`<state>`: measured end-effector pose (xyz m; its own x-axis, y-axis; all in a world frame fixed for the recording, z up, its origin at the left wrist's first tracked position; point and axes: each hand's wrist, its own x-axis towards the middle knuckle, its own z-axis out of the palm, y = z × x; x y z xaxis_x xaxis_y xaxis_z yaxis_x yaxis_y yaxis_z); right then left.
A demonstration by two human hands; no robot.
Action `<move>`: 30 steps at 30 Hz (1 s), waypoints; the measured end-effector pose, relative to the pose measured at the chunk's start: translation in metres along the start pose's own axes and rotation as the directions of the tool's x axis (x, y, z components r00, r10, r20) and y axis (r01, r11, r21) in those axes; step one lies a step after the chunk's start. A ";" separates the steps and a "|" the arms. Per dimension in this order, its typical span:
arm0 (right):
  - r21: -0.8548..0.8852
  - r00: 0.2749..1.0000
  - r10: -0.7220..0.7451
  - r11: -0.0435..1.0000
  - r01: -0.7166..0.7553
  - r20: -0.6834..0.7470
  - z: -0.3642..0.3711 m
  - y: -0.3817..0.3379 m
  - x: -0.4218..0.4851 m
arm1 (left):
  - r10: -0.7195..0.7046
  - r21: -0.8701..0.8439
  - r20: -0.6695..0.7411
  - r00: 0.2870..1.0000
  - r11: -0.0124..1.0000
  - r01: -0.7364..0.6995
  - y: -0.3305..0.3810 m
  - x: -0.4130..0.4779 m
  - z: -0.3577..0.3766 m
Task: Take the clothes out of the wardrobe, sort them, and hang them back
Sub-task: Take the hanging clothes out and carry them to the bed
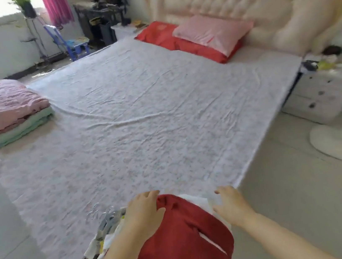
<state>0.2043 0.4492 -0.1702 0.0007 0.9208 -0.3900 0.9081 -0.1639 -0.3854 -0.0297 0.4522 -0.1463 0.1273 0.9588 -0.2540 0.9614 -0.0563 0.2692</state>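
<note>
1. Your left hand (pixel 143 212) lies flat on the red garment (pixel 181 237) at bottom centre, fingers relaxed and holding nothing.
2. Your right hand (pixel 231 204) is spread wide against the white cloth (pixel 200 202) beside it, though blur makes the contact uncertain.
3. Grey hangers (pixel 108 221) jut from the pile's left, over the bed (pixel 142 122).

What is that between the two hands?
In the head view, a red garment lies between the left hand and the right hand, with a strip of white cloth beside the right one.
</note>
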 end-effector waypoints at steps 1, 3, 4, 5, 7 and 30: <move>0.031 0.997 0.074 0.997 -0.073 -0.035 -0.004 0.016 -0.021 | 0.073 0.028 0.035 0.997 0.997 -0.074 0.012 0.000 0.002; 0.071 0.967 0.232 0.972 -0.225 -0.109 -0.007 0.049 -0.070 | 0.206 0.054 0.114 0.972 0.975 -0.213 0.040 -0.007 0.008; 0.089 0.941 0.306 0.951 -0.296 -0.143 -0.007 0.066 -0.097 | 0.270 0.065 0.149 0.951 0.957 -0.282 0.057 -0.013 0.012; 0.122 0.905 0.390 0.920 -0.373 -0.172 -0.008 0.086 -0.131 | 0.350 0.084 0.175 0.920 0.926 -0.369 0.083 -0.021 0.017; 0.185 0.849 0.488 0.870 -0.456 -0.201 -0.007 0.112 -0.176 | 0.443 0.099 0.212 0.871 0.877 -0.470 0.118 -0.035 0.024; 0.749 -0.254 0.962 -0.093 -0.656 -0.103 0.122 0.281 -0.856 | 0.841 -0.150 0.384 -0.381 -0.350 -0.925 0.568 -0.594 0.204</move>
<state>0.4082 -0.4279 -0.0465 0.9162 -0.3551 -0.1859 -0.3989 -0.8536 -0.3352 0.4907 -0.2060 -0.0324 0.8538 -0.5195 -0.0330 -0.4911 -0.8249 0.2799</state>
